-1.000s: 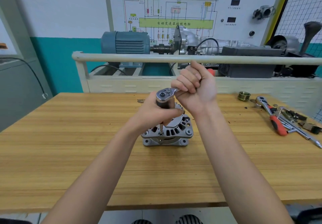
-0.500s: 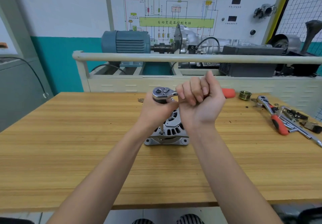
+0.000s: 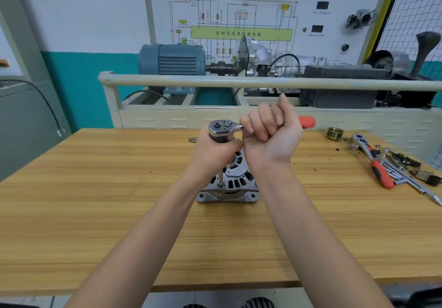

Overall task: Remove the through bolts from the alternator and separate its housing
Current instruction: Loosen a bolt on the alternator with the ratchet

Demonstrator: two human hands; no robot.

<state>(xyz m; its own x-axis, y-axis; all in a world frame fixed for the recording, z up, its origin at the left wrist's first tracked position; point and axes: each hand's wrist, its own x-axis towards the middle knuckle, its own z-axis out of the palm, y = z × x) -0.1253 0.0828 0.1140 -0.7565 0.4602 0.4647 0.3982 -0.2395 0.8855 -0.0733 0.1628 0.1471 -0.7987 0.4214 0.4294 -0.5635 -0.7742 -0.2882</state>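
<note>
Wooden table (image 3: 95, 212) holds the alternator (image 3: 230, 183) under the left hand (image 3: 212, 154), whose fingers wrap the wrench (image 3: 222, 127) top to steady it, while the right hand (image 3: 270, 137) grips the handle to turn the bolt (image 3: 220, 189).

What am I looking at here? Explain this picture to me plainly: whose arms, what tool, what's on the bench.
The camera sits on a person's head, looking down at their own bare arms over a wooden bench. The silver finned part standing on it is a car alternator. The right hand grips the red-ended handle of a ratchet wrench; the left hand holds the wrench's head and extension steady on a bolt in the alternator's housing. Right of them lie a brass threaded ring, another red-handled ratchet and small loose parts. The machinery behind is a training display.
</note>
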